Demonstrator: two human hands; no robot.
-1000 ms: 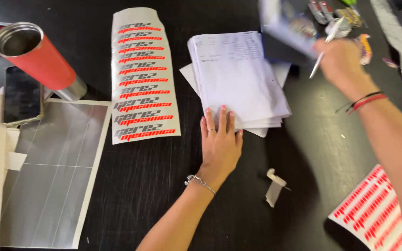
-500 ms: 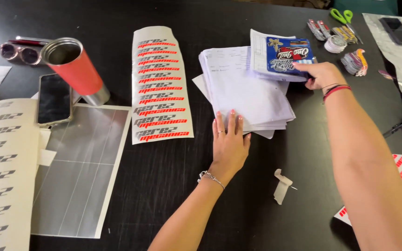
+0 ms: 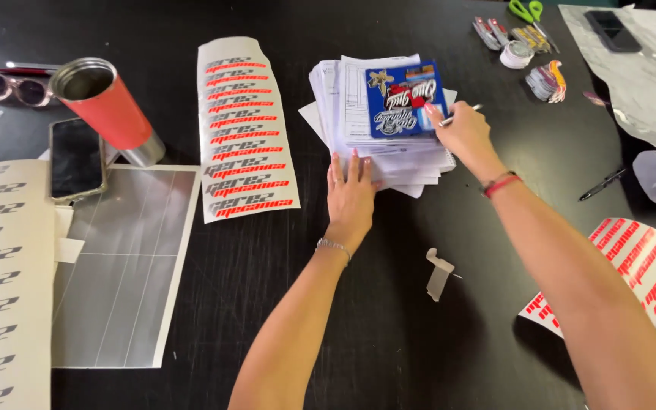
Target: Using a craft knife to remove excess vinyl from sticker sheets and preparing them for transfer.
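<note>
Two hands work at a stack of white papers (image 3: 389,129) on a black bench (image 3: 389,342).

The left hand (image 3: 351,193) lies flat and released, fingers spread, on the near edge of the paper stack. The right hand (image 3: 461,133) is clenched on a thin white pen-like tool (image 3: 461,114) and touches the right edge of a blue printed sheet (image 3: 402,99) that lies on top of the stack. Just left of the stack lies a white sheet of red decals (image 3: 244,129); farther left stand a red metal tumbler (image 3: 108,110), a dark phone (image 3: 76,158) and sunglasses (image 3: 13,89). Near the stack's front lies a small folded paper scrap (image 3: 439,273). Beyond the stack to the right lie green-handled scissors (image 3: 527,11).
</note>
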